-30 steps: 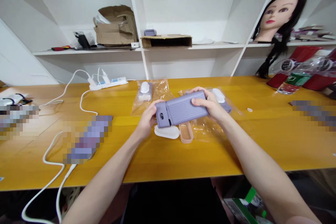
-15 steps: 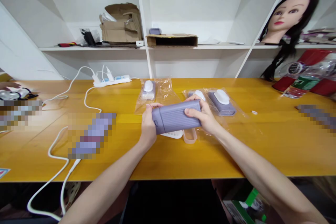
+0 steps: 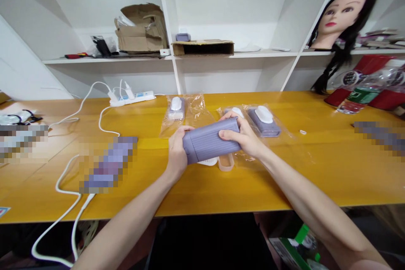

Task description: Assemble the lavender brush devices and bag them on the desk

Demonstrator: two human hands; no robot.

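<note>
Both hands hold a ribbed lilac case [image 3: 209, 140] lengthwise above the yellow table [image 3: 202, 185]. My left hand [image 3: 176, 152] presses against its left end, fingers curled round the edge. My right hand [image 3: 242, 135] wraps round its right end, thumb on the front face. The case looks closed, with no gap at the left end. Under it on the table lie a white brush head [image 3: 207, 161] and a small pink tray [image 3: 226, 163].
Clear bags holding lilac and white parts [image 3: 177, 109] [image 3: 263, 120] lie behind the case. A white power strip [image 3: 133, 98] with cables sits at the back left. White shelves hold cardboard boxes [image 3: 142, 31] and a mannequin head [image 3: 343, 10]. Blurred patches lie on the left and right of the table.
The slid-out left section of the case has been pushed in, so the case is shorter and closed. My left hand moved from beneath the end to its end face.
</note>
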